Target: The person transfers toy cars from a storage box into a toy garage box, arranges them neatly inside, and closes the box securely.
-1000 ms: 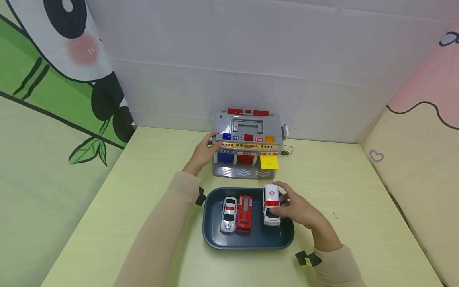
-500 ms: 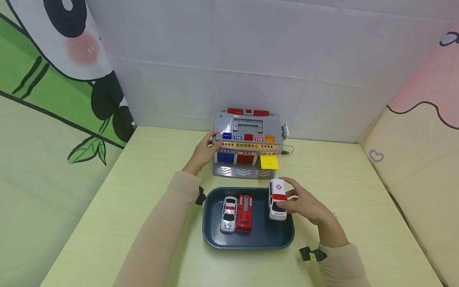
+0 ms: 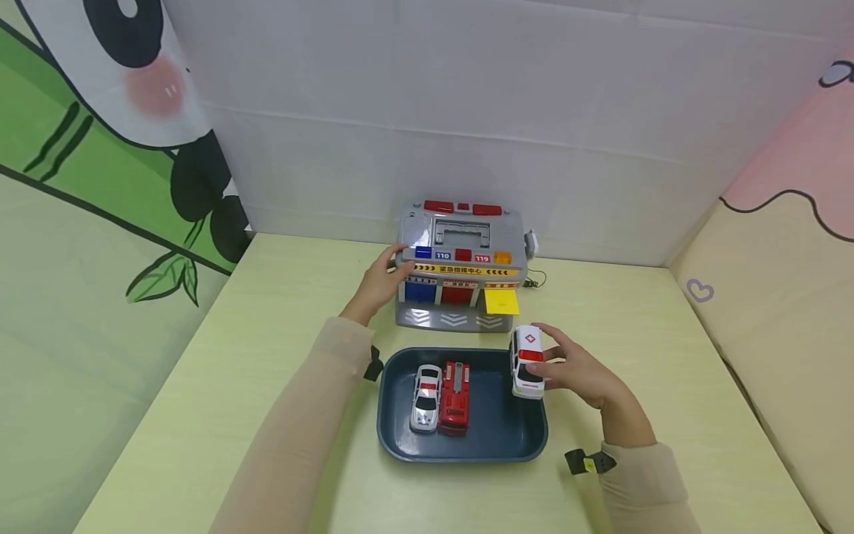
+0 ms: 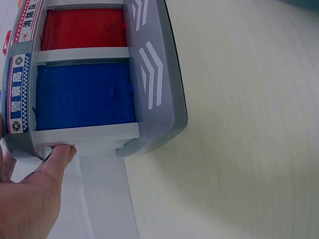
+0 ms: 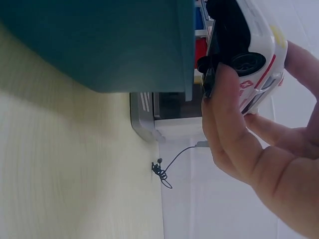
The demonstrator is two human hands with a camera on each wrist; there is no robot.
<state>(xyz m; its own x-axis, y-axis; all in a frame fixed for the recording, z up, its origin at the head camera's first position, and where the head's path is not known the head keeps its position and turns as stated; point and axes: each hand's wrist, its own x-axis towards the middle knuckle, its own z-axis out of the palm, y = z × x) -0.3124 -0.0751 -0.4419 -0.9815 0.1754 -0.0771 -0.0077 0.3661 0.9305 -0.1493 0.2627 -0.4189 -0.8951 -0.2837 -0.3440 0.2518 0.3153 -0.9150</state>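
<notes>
In the head view, my right hand (image 3: 580, 371) holds a white toy ambulance (image 3: 529, 352) with a red cross, raised over the tray's right end. The right wrist view shows the fingers gripping the ambulance (image 5: 259, 55) by its sides, its dark underside and wheels exposed. My left hand (image 3: 376, 288) grips the left corner of a grey toy emergency station (image 3: 460, 230); in the left wrist view its thumb (image 4: 60, 162) presses below the roof edge, while the other fingers are mostly cut off. The station's yellow door (image 3: 502, 302) is raised; its blue door (image 4: 84, 94) and red door (image 4: 82, 30) are down.
A dark blue tray (image 3: 490, 445) stands in front of the station, with a white toy police car (image 3: 425, 400) and a red toy fire engine (image 3: 455, 400) side by side in it. A coiled thin black cord (image 5: 160, 172) lies beside the station. A white cloth wall (image 3: 534, 111) rises behind.
My right hand has lifted the ambulance and carried it right and forward from the tray's inside to above its right rim. The left hand stays on the station.
</notes>
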